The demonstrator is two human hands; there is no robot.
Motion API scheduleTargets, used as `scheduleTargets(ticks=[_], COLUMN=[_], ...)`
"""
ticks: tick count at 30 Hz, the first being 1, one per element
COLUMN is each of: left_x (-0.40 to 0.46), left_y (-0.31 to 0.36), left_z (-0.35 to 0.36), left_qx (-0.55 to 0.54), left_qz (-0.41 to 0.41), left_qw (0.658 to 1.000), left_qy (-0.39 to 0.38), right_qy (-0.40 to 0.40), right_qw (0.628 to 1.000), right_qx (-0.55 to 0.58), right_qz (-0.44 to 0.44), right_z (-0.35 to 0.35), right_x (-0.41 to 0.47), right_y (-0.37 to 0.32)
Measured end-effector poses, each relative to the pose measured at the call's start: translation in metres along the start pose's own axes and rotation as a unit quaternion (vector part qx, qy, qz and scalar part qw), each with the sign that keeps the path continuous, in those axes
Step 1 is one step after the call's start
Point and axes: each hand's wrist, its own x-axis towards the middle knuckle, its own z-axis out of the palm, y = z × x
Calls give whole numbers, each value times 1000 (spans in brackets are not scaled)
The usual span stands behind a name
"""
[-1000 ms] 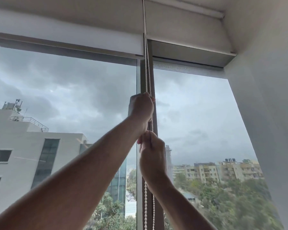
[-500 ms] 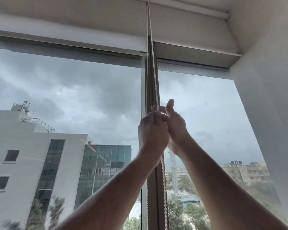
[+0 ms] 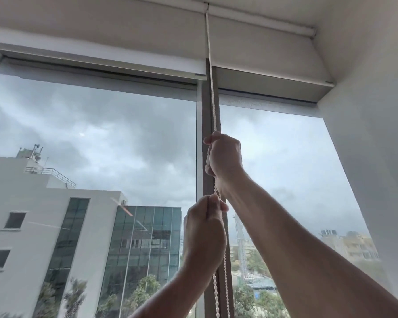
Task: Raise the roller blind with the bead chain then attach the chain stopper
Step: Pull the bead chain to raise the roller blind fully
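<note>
A white bead chain (image 3: 213, 104) hangs taut from the top of the window, in front of the brown mullion (image 3: 210, 115). My right hand (image 3: 225, 160) is fisted around the chain high up. Below it, my left hand (image 3: 203, 232) grips the same chain, whose two strands dangle on beneath it. The right roller blind (image 3: 260, 53) is rolled far up, its bottom bar near the top of the glass. The left roller blind (image 3: 97, 47) is raised about as high. No chain stopper is visible.
A white wall (image 3: 368, 134) stands close on the right. Two large glass panes show grey sky, a white building (image 3: 32, 226) and a glass-fronted block outside.
My right hand has climbed to a higher grip on the chain. My left hand has come down the chain to below it. The view has tilted upward.
</note>
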Motion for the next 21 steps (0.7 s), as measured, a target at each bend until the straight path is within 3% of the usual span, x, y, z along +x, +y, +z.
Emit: scheduleTargets(ticks=[4,10,13,15,21], left_x=[1,31,51,63,95], left_y=[-10,1,16,28,66], left_z=[-11,-16,-14,-12,3], left_qx=[-2,4,-12,-16,-68], left_qz=[-20,-74,-49,-21,-71], left_qw=[999,997,999,1000,992], left_qy=[-38,-28,5,12,-81], right_qy=[21,11,0,-3,-14], right_qw=[992,995,997,994,987], right_qx=[-77,-57,-7,-35,-57], right_qz=[-95,-81,-83,-107,-149], right_z=[0,-11,-22,-29,-36], right_x=[-14,-34,-40,-44,-68], right_y=[9,29,31,35,66])
